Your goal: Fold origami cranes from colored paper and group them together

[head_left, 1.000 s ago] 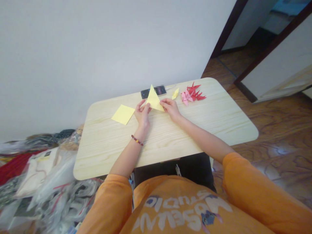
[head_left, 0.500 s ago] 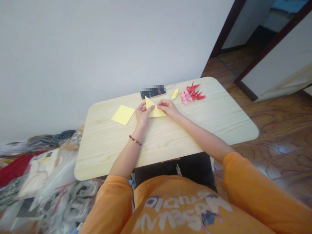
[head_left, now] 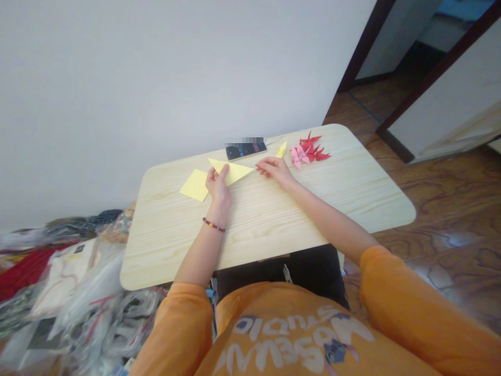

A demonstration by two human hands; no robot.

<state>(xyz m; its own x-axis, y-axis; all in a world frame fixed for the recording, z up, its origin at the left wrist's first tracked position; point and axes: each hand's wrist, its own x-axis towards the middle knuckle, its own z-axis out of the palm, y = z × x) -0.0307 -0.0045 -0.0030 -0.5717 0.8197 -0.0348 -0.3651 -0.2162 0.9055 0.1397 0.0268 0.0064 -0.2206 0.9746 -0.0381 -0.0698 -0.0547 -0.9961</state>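
Note:
A yellow paper folded into a triangle (head_left: pixel 234 170) lies flat on the light wooden table (head_left: pixel 274 219). My left hand (head_left: pixel 217 184) presses a finger on the triangle's left part, the other fingers curled. My right hand (head_left: pixel 274 169) rests at the triangle's right tip, fingers bent together on the table. A flat yellow square sheet (head_left: pixel 193 185) lies just left of my left hand. A red bead bracelet (head_left: pixel 212 225) is on my left wrist.
A dark phone (head_left: pixel 246 150) lies at the table's far edge. To its right are a small yellow folded piece (head_left: pixel 281 150), pink folded figures (head_left: pixel 297 155) and red folded figures (head_left: pixel 313 148). Plastic bags and cloth (head_left: pixel 70 292) pile up on the floor, left. A doorway opens at right.
The triangle was held upright in both hands, then laid flat on the table and turned. My left hand shifted left and now presses it; my right hand slid to its right tip.

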